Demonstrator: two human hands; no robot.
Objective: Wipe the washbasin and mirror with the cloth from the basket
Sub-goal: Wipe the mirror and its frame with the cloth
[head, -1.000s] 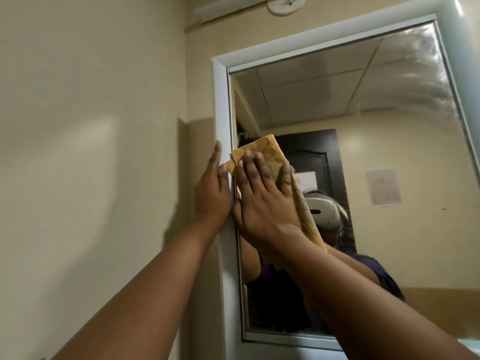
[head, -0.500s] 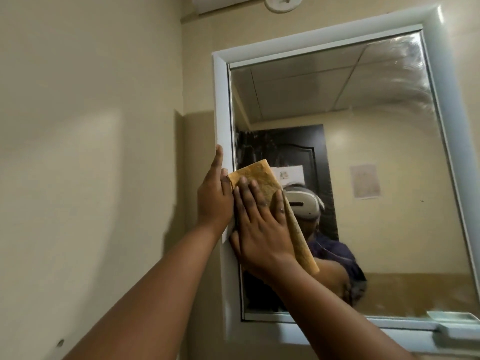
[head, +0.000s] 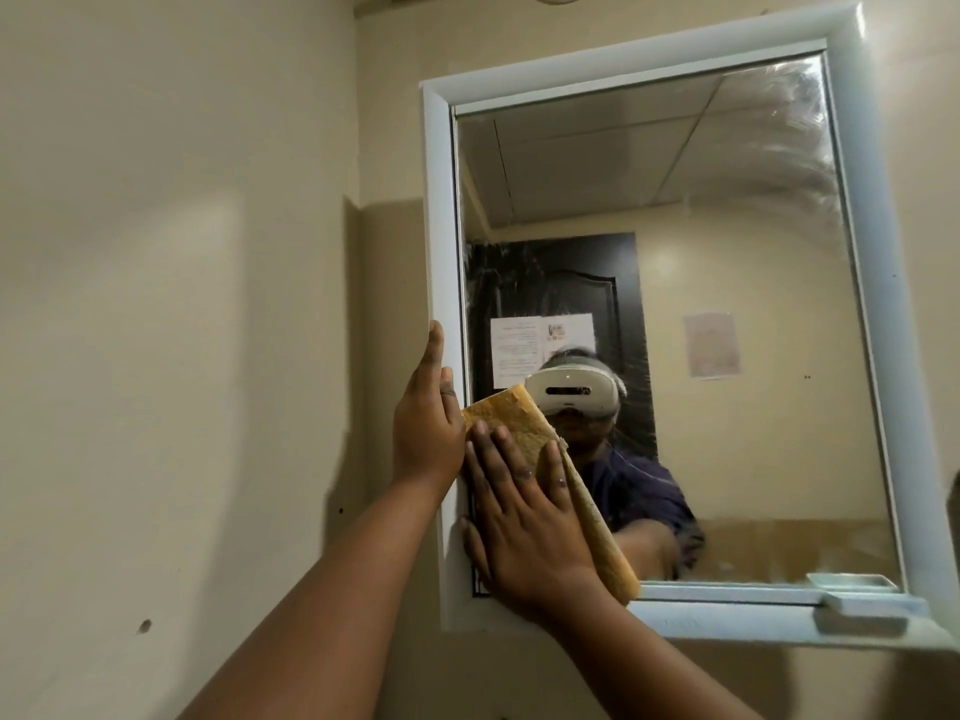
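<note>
A white-framed mirror [head: 737, 210] hangs on the beige wall, with wipe streaks in its upper right corner. My right hand [head: 524, 517] presses a folded yellow cloth [head: 524, 426] flat against the glass near the mirror's lower left corner, fingers spread over it. My left hand [head: 426, 428] rests flat on the left side of the mirror frame [head: 439, 241], fingers pointing up, holding nothing. The washbasin and the basket are out of view.
A small white soap dish [head: 865, 608] sits on the mirror's bottom ledge at the right. The beige side wall [head: 171, 304] stands close on the left, with small holes in it. The mirror reflects a dark door and a person wearing a headset.
My right hand has slid the cloth down the left side of the glass, from mid-height toward the bottom edge. My left hand stays on the frame, and the view has tilted down.
</note>
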